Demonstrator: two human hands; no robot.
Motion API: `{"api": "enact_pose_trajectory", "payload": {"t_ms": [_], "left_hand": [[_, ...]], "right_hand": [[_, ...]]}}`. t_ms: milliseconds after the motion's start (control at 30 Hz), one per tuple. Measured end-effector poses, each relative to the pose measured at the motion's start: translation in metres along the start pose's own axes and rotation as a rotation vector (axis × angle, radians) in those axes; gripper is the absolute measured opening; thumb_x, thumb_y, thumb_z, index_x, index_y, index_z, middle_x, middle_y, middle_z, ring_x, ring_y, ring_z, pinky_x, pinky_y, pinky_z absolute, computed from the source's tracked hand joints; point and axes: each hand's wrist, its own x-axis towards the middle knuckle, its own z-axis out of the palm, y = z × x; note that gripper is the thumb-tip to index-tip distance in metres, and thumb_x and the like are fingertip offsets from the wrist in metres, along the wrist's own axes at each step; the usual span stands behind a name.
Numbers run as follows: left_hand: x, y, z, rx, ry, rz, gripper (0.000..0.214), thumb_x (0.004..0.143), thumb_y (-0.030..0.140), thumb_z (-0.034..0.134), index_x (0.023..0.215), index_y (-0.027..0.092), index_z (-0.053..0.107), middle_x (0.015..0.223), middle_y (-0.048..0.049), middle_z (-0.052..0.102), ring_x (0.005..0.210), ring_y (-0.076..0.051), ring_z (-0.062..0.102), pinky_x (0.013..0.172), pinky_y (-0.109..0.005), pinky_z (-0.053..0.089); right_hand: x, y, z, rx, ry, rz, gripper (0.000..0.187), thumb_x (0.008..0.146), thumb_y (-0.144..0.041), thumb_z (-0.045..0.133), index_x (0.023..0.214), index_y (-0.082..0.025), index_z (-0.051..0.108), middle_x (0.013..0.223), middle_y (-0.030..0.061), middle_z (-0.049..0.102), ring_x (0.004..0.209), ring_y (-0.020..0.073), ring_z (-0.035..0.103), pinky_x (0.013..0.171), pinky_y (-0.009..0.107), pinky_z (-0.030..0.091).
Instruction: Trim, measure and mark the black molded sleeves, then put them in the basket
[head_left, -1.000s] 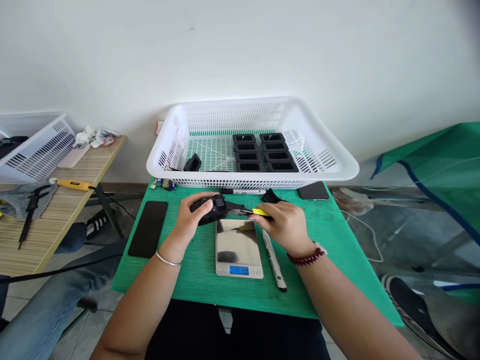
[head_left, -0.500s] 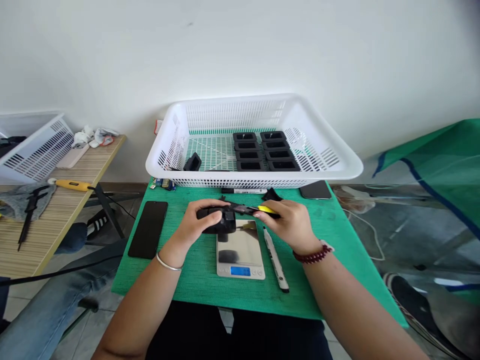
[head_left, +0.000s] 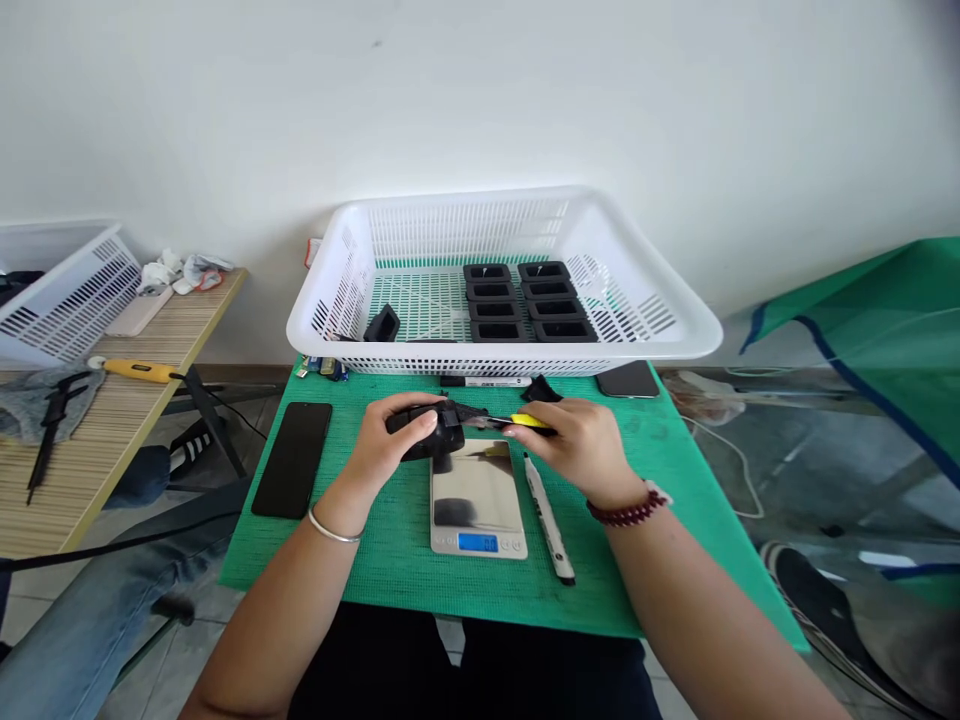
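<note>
My left hand (head_left: 384,436) is closed round a black moulded part (head_left: 442,432), holding it just above the upper left of a digital scale (head_left: 480,500). In my right hand (head_left: 574,440) is a utility knife (head_left: 529,421) with a yellow handle, pointed left. Its blade end meets a thin dark strip (head_left: 472,411) at the part's right edge; whether the strip is still joined to the part is hard to see. The scale's blue display appears to read 0.0. A white marker (head_left: 550,520) lies right of the scale, below my right hand.
A white plastic basket (head_left: 694,335) at the back holds several black rectangular frames (head_left: 498,331) and one tilted black piece (head_left: 383,324). On the green mat lie a phone (head_left: 292,460), another dark phone (head_left: 628,380), a second marker (head_left: 484,381) and a black scrap (head_left: 541,389). A person's leg (head_left: 127,600) is at left.
The black part has tilted and shifted slightly left and up in my left hand. The knife stays at its right edge. The whole view has drifted a little.
</note>
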Motion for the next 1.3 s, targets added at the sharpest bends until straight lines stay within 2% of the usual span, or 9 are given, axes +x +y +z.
{"api": "enact_pose_trajectory", "payload": {"t_ms": [133, 233, 367, 467, 600, 1000, 1133, 1300], "left_hand": [[-0.0011, 0.002, 0.0027, 0.003, -0.096, -0.019, 0.029, 0.075, 0.042, 0.068, 0.093, 0.021, 0.075, 0.09, -0.0069, 0.074, 0.084, -0.024, 0.067, 0.072, -0.032, 0.053], [-0.0004, 0.0025, 0.0039, -0.02, -0.059, -0.028, 0.03, 0.075, 0.044, 0.068, 0.091, 0.02, 0.075, 0.089, -0.0073, 0.074, 0.084, -0.024, 0.067, 0.072, -0.033, 0.053], [0.001, 0.003, 0.003, -0.006, 0.005, -0.048, 0.028, 0.074, 0.043, 0.068, 0.089, 0.021, 0.075, 0.089, -0.0068, 0.074, 0.084, -0.024, 0.067, 0.073, -0.033, 0.054], [0.0011, 0.0032, 0.0011, 0.008, -0.016, -0.025, 0.028, 0.074, 0.043, 0.069, 0.089, 0.02, 0.075, 0.089, -0.0068, 0.074, 0.085, -0.024, 0.067, 0.073, -0.033, 0.053], [0.0014, 0.0024, -0.0006, -0.02, -0.05, -0.043, 0.029, 0.073, 0.043, 0.069, 0.09, 0.02, 0.075, 0.086, -0.0066, 0.074, 0.08, -0.023, 0.067, 0.069, -0.031, 0.052], [0.0024, 0.0003, 0.0028, -0.068, -0.017, -0.063, 0.031, 0.072, 0.046, 0.069, 0.088, 0.02, 0.075, 0.088, -0.0071, 0.073, 0.084, -0.023, 0.065, 0.073, -0.033, 0.051], [0.0029, -0.0013, 0.0014, -0.08, -0.05, -0.06, 0.03, 0.073, 0.044, 0.069, 0.09, 0.02, 0.073, 0.083, -0.005, 0.07, 0.076, -0.019, 0.063, 0.066, -0.028, 0.049], [0.0014, -0.0045, -0.0029, -0.079, -0.059, -0.005, 0.032, 0.075, 0.049, 0.065, 0.081, 0.018, 0.07, 0.08, -0.0049, 0.068, 0.072, -0.018, 0.06, 0.064, -0.026, 0.045]], "right_hand": [[-0.0007, 0.006, 0.0, -0.019, -0.014, 0.068, 0.046, 0.09, -0.054, 0.05, 0.07, -0.017, 0.068, 0.05, 0.0011, 0.059, 0.047, 0.0116, 0.048, 0.049, 0.026, 0.028], [0.0001, 0.0081, -0.0026, 0.002, 0.004, 0.077, 0.045, 0.089, -0.054, 0.05, 0.07, -0.017, 0.068, 0.05, 0.0009, 0.059, 0.046, 0.0113, 0.049, 0.048, 0.025, 0.028], [0.0009, 0.0056, -0.0027, 0.062, -0.015, -0.029, 0.05, 0.09, -0.056, 0.048, 0.067, -0.016, 0.067, 0.049, 0.0014, 0.057, 0.045, 0.0108, 0.046, 0.048, 0.025, 0.029], [-0.0002, 0.004, 0.0011, 0.046, -0.024, -0.067, 0.052, 0.091, -0.057, 0.046, 0.069, -0.016, 0.068, 0.052, 0.0025, 0.06, 0.046, 0.0109, 0.047, 0.05, 0.026, 0.029], [-0.0019, 0.0039, 0.0046, 0.021, -0.02, -0.027, 0.052, 0.091, -0.058, 0.045, 0.071, -0.015, 0.069, 0.053, 0.0027, 0.06, 0.047, 0.011, 0.046, 0.05, 0.025, 0.028], [0.0006, 0.0022, 0.0004, 0.051, -0.028, -0.02, 0.052, 0.091, -0.057, 0.045, 0.069, -0.016, 0.069, 0.05, 0.0025, 0.057, 0.046, 0.0108, 0.046, 0.05, 0.025, 0.029], [0.0002, 0.004, -0.0021, 0.044, -0.029, -0.026, 0.054, 0.09, -0.059, 0.044, 0.068, -0.016, 0.069, 0.051, 0.0026, 0.058, 0.046, 0.0108, 0.046, 0.05, 0.025, 0.029], [0.0003, 0.0078, -0.0021, 0.005, -0.049, -0.065, 0.053, 0.09, -0.059, 0.046, 0.066, -0.017, 0.067, 0.051, 0.0023, 0.059, 0.046, 0.0107, 0.046, 0.05, 0.026, 0.028]]}}
